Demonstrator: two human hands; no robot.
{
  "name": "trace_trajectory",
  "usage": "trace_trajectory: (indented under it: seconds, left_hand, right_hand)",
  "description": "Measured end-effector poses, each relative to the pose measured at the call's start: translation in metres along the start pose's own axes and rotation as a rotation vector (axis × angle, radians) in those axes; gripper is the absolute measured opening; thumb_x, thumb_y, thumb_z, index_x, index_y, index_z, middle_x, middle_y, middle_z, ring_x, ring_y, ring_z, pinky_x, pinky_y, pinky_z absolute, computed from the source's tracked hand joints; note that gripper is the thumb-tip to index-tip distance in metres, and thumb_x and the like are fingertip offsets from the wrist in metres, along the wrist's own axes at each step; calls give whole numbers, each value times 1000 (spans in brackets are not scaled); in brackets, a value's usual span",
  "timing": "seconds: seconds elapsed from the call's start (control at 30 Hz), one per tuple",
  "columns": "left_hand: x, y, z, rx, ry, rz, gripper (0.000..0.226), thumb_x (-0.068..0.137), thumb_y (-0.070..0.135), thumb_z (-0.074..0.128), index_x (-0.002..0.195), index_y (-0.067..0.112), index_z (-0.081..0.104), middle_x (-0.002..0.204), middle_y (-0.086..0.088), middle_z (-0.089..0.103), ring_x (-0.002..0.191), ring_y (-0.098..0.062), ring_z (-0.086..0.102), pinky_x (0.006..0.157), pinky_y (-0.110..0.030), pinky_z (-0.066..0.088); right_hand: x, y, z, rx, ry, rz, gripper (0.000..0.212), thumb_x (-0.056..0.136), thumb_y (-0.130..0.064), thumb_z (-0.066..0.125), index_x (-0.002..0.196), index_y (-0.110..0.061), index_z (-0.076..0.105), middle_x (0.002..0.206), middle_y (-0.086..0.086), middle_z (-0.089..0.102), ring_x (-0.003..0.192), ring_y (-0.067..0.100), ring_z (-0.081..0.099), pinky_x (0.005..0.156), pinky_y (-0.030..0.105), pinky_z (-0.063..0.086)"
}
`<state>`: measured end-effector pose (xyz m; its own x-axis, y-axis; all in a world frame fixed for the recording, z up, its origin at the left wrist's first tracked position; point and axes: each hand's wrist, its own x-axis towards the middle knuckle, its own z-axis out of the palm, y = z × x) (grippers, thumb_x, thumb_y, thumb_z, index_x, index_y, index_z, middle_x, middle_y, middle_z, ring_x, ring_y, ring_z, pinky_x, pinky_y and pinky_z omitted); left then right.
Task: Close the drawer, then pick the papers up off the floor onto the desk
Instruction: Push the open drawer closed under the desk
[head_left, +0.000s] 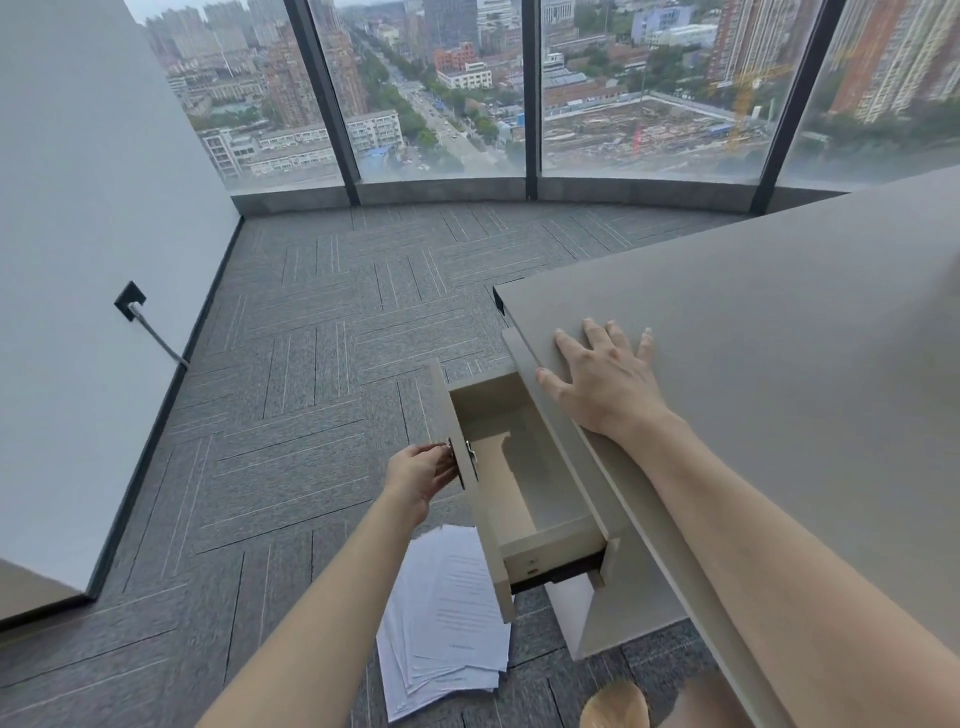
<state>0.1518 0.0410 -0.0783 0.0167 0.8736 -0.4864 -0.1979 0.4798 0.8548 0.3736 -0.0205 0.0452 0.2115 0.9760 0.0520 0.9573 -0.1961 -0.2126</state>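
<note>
Partly hiding the papers (447, 618) on the carpet: the open drawer (519, 488), standing out from the table (779, 322). Left hand (423, 475) curling loosely against the drawer's front at its metal handle (470, 454), grip hard to make out. Right hand (605, 382) lying flat, fingers spread, on the table edge just above the drawer.

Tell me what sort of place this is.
Most likely a high-rise office room. A plain desk with a pulled-out drawer, grey carpet tiles with printed papers lying on them, and floor-to-ceiling windows looking far down on city streets all suggest it.
</note>
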Motion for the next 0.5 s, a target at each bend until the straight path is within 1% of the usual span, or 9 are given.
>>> trace_trajectory:
  seconds: [0.07,0.13,0.23,0.33,0.4,0.47,0.5]
  left_hand:
    - [3,-3,12,-15,-18,-5,7,90,-6,57,96,-4,55,81,-19,65,62,-23,69,54,-26,61]
    - [5,-5,24,-22,-47,-16,2,91,-5,57,92,-4,56,81,-20,65,69,-25,66,57,-27,61]
    - [8,-9,40,-28,-82,-32,6,91,-5,56,85,-3,55,83,-20,65,68,-24,67,57,-26,61]
    - [11,-12,53,-34,-106,-50,3,91,-4,58,92,-4,55,85,-22,65,73,-26,67,56,-25,61]
    - [13,-13,60,-30,-112,-60,9,90,-4,59,98,-7,56,87,-23,65,74,-27,66,55,-25,61]
    - [15,-14,66,-31,-124,-73,12,89,-4,60,100,-8,56,90,-25,64,76,-28,66,59,-28,62]
    - [15,-14,69,-32,-134,-78,10,89,-5,60,97,-8,57,92,-26,64,77,-29,66,63,-30,62]
  right_hand:
    - [0,0,0,4,0,0,69,94,-62,33,154,-28,31,165,14,21,154,35,10,119,65,-1]
    - [-1,0,0,12,-2,0,68,95,-61,31,155,-28,30,165,14,20,154,35,9,119,64,-2]
    - [-1,-1,-1,27,2,3,63,98,-55,27,155,-27,30,166,14,19,154,34,8,120,64,-3]
    - [-2,-2,-1,20,11,2,61,99,-52,27,154,-27,31,165,14,20,154,35,9,119,64,-1]
    - [-2,-2,-1,20,15,2,61,98,-52,28,154,-27,31,165,15,21,154,35,10,119,65,-1]
    - [-1,-2,-1,22,18,2,62,98,-52,28,154,-27,32,165,15,21,154,35,10,120,65,-1]
    - [-1,-3,-1,22,19,3,62,98,-52,28,154,-27,32,165,15,21,154,35,11,120,65,-1]
